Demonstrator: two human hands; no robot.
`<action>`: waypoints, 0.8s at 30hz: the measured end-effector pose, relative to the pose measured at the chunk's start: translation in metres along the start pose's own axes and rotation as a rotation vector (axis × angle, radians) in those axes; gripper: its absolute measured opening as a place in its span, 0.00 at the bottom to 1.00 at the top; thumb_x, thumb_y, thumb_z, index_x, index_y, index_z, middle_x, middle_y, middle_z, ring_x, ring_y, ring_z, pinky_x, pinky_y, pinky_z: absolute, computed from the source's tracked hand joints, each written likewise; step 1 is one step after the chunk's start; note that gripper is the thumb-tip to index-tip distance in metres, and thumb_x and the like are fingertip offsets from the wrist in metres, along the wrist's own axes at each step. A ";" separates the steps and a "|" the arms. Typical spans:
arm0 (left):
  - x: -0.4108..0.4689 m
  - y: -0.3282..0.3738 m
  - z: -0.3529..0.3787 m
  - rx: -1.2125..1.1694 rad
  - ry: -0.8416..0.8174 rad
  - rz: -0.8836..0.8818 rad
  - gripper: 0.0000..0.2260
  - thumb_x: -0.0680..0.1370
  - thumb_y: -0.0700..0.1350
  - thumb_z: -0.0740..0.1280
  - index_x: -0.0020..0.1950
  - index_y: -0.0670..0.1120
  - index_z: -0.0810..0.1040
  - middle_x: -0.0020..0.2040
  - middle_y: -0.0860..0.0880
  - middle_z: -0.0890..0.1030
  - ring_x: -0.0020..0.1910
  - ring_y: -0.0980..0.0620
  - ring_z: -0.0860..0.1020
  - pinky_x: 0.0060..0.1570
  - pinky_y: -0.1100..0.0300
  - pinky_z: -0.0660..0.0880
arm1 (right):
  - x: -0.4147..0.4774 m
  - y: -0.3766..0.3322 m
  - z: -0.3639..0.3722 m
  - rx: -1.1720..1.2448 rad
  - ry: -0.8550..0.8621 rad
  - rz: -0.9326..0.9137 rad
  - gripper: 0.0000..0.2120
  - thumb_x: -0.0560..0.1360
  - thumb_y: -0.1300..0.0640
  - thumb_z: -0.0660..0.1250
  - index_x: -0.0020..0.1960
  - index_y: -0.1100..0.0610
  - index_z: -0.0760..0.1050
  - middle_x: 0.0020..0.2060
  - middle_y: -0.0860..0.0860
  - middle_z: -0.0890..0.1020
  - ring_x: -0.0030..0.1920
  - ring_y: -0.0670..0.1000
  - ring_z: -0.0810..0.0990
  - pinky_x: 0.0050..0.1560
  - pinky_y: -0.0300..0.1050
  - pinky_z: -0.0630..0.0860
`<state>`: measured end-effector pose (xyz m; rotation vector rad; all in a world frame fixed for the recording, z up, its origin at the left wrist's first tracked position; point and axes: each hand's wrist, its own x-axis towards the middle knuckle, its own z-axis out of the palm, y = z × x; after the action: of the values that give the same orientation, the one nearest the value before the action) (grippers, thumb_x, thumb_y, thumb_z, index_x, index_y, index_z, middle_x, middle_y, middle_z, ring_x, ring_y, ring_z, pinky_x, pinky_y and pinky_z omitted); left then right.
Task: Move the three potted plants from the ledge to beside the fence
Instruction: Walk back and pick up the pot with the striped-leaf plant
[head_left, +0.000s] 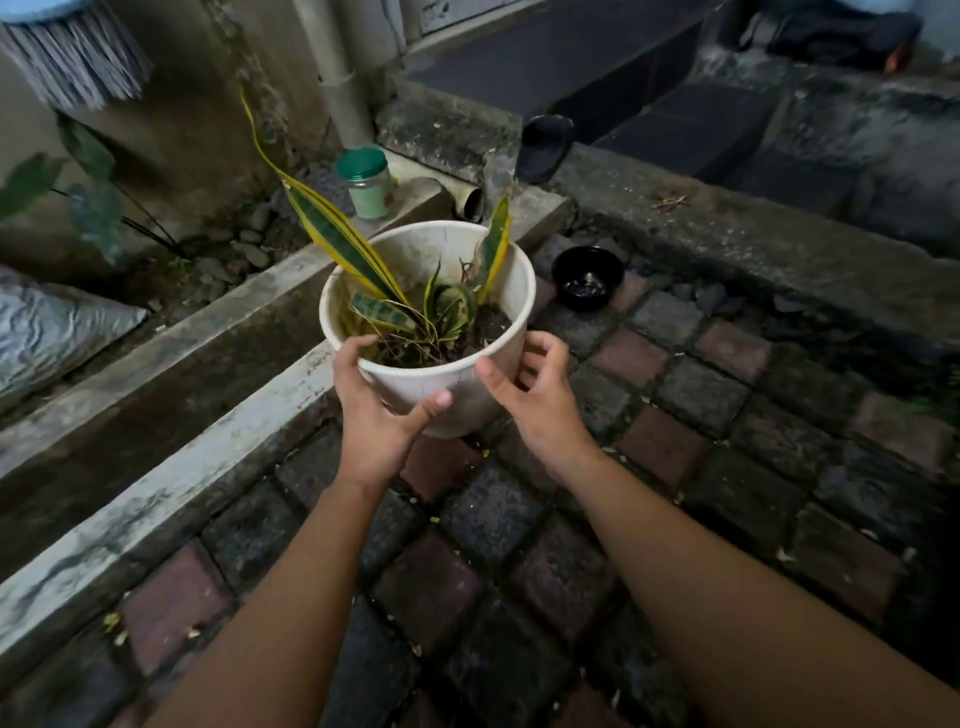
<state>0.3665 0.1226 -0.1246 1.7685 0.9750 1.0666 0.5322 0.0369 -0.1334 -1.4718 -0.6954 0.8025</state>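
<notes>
One round white plastic pot (457, 379) of yellow-edged snake plant sat at the pale concrete ledge (171, 483), over the paving. The left hand (376, 410) clasped its rim and wall; the right hand (535, 400) curled loosely beside it, contact unclear. One green-lidded jar (366, 183) and one black bowl (587, 278) stood behind.

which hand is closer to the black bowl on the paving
Right. The right hand is on the white pot's side facing the black bowl, which lies beyond it. The left hand grips the pot's far side, farther away.
</notes>
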 end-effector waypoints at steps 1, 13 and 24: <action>-0.003 -0.003 0.004 -0.018 0.006 -0.001 0.46 0.64 0.57 0.80 0.74 0.52 0.58 0.78 0.39 0.63 0.79 0.40 0.66 0.79 0.37 0.65 | 0.003 0.007 -0.003 0.008 -0.044 0.016 0.57 0.56 0.23 0.77 0.74 0.49 0.61 0.74 0.55 0.71 0.72 0.55 0.75 0.71 0.57 0.77; 0.003 -0.033 0.011 -0.101 -0.093 -0.189 0.65 0.64 0.34 0.83 0.84 0.46 0.38 0.83 0.48 0.62 0.79 0.51 0.67 0.80 0.48 0.67 | 0.030 0.027 -0.016 0.170 -0.215 0.089 0.66 0.54 0.40 0.88 0.83 0.47 0.55 0.77 0.53 0.72 0.75 0.55 0.74 0.73 0.60 0.74; 0.016 -0.042 0.000 -0.052 -0.158 -0.234 0.59 0.57 0.40 0.87 0.80 0.42 0.55 0.76 0.45 0.72 0.75 0.46 0.73 0.75 0.40 0.72 | 0.031 0.032 -0.012 0.124 -0.243 0.101 0.52 0.72 0.62 0.80 0.83 0.54 0.49 0.77 0.54 0.67 0.77 0.54 0.69 0.74 0.53 0.74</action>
<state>0.3642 0.1512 -0.1585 1.6241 1.0177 0.7869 0.5585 0.0530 -0.1674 -1.3182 -0.7421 1.0960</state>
